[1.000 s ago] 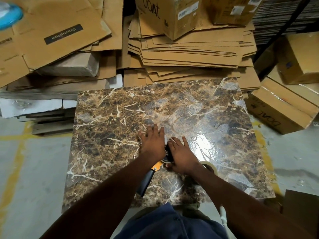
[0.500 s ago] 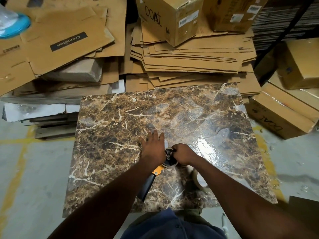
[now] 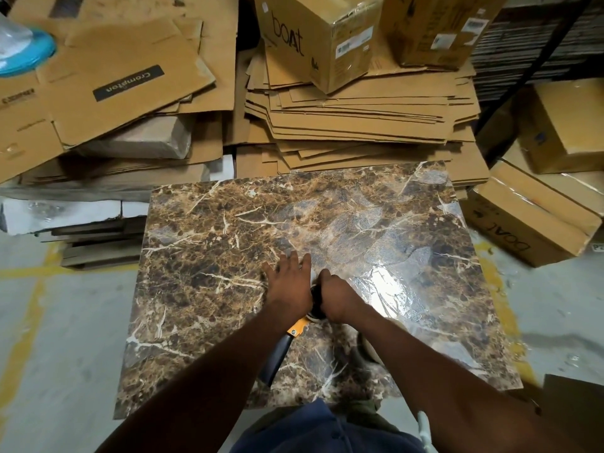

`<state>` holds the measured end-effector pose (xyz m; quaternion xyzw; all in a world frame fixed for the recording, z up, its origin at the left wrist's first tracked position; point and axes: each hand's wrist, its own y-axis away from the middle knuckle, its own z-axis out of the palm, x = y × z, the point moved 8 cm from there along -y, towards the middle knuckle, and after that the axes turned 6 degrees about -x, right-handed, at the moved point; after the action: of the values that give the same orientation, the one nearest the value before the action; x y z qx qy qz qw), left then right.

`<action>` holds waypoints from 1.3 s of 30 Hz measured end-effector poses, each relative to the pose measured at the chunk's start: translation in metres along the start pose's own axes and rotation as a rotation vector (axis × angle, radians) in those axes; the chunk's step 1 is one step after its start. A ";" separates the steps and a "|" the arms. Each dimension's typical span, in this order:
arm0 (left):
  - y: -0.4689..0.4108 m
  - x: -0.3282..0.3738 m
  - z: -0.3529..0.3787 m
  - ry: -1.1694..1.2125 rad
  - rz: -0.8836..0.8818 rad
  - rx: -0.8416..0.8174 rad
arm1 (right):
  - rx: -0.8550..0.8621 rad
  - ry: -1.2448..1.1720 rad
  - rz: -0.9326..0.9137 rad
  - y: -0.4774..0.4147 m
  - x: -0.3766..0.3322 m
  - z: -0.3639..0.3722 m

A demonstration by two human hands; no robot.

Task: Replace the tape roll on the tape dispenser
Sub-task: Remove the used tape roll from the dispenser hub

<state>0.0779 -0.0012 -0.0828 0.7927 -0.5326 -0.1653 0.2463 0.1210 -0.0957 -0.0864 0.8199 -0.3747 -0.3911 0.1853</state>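
Two bare hands meet over a black-handled tape dispenser with an orange neck lying on a glossy brown marble-patterned slab.

Left hand lies flat with fingers spread, palm pressing down on the dispenser's head, so most of the tool is hidden beneath it; only the orange neck and dark handle show, angled back toward the person. Right hand is curled closed around the dispenser's round black hub, just beside the left. A pale tape roll sits on the slab under the right forearm, partly hidden. Flattened brown cardboard sheets are stacked beyond the slab.
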 end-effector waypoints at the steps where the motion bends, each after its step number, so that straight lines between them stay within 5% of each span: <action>1: 0.001 0.000 -0.001 0.001 0.000 0.000 | 0.012 -0.007 -0.008 0.001 0.000 0.000; 9: 0.007 0.003 0.000 -0.001 0.044 0.000 | 0.107 0.057 0.004 0.004 -0.005 -0.012; 17: -0.009 0.005 0.011 0.062 0.059 -0.194 | -0.017 -0.014 0.145 0.007 0.007 0.012; 25: -0.014 0.003 0.015 0.086 0.049 -0.296 | 0.050 -0.091 0.198 0.009 0.018 0.010; 39: -0.012 0.002 0.019 0.176 0.066 -0.187 | 0.217 -0.137 0.253 0.016 0.018 0.010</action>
<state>0.0779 -0.0033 -0.1050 0.7597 -0.5171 -0.1356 0.3702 0.1131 -0.1196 -0.0920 0.7528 -0.5267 -0.3769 0.1176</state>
